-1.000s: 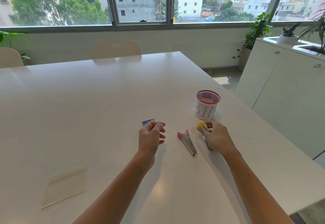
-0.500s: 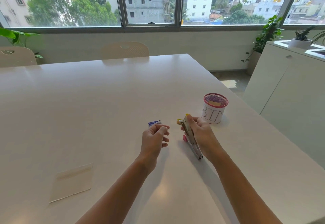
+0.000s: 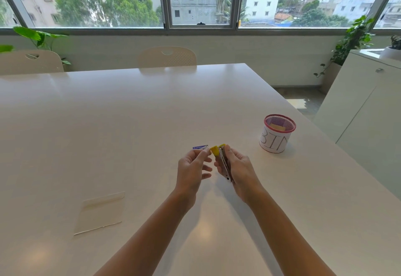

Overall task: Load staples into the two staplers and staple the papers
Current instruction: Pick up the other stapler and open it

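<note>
We are gripping the stapler [image 3: 224,164] in our right hand [image 3: 240,169], long axis pointing away; left fingers [image 3: 202,155] are pinching its yellow tip.

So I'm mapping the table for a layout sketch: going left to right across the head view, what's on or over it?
Papers → left hand → yellow stapler held in the right hand → pink mesh cup marked BIN.
</note>
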`<action>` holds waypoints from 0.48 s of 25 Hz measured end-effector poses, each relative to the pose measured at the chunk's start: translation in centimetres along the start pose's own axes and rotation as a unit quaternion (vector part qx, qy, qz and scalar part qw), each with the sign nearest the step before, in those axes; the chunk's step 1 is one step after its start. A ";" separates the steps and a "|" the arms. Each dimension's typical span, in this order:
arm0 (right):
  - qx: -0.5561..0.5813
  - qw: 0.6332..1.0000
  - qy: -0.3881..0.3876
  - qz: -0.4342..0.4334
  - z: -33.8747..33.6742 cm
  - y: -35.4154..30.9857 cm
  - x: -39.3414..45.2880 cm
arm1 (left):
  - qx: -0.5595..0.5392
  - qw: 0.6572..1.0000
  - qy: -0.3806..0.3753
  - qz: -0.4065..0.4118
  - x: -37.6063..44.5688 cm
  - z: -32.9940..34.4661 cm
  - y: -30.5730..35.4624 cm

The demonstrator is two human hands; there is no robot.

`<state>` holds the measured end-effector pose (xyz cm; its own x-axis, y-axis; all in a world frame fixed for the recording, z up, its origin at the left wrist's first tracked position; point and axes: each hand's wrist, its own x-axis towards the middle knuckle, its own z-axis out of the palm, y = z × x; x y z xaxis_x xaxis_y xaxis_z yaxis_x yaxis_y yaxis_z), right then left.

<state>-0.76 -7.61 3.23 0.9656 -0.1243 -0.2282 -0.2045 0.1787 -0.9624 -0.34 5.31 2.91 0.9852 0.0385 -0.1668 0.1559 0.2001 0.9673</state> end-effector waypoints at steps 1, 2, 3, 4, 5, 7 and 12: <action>0.034 0.999 -0.008 0.021 0.1 -0.1 0.0 | 0.004 1.000 0.001 0.004 0.0 -0.1 0.0; 0.079 0.996 -0.020 0.048 0.1 -0.3 0.0 | 0.006 1.000 -0.003 0.007 0.1 -0.1 0.0; 0.125 0.988 -0.035 0.077 0.2 -0.4 0.0 | 0.006 1.000 -0.012 0.011 0.1 -0.1 -0.1; 0.165 0.979 -0.050 0.106 0.4 -0.6 0.0 | 0.005 1.000 -0.025 0.014 0.0 0.0 -0.1; 0.194 0.970 -0.062 0.131 0.5 -0.8 -0.1 | 0.008 0.999 -0.041 0.018 0.0 0.1 -0.1; 0.228 0.954 -0.080 0.176 0.8 -1.2 -0.1 | 0.012 0.997 -0.073 0.020 0.0 0.1 -0.1; 0.251 0.929 -0.124 0.242 0.4 -1.9 0.1 | -0.026 0.991 -0.129 0.039 0.1 -0.3 0.0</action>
<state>-0.18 -7.56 5.06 0.8006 0.3063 -0.5149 -0.5830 0.5963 -0.5518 -0.22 5.60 2.82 0.9805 -0.1941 -0.0303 0.0807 0.2575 0.9629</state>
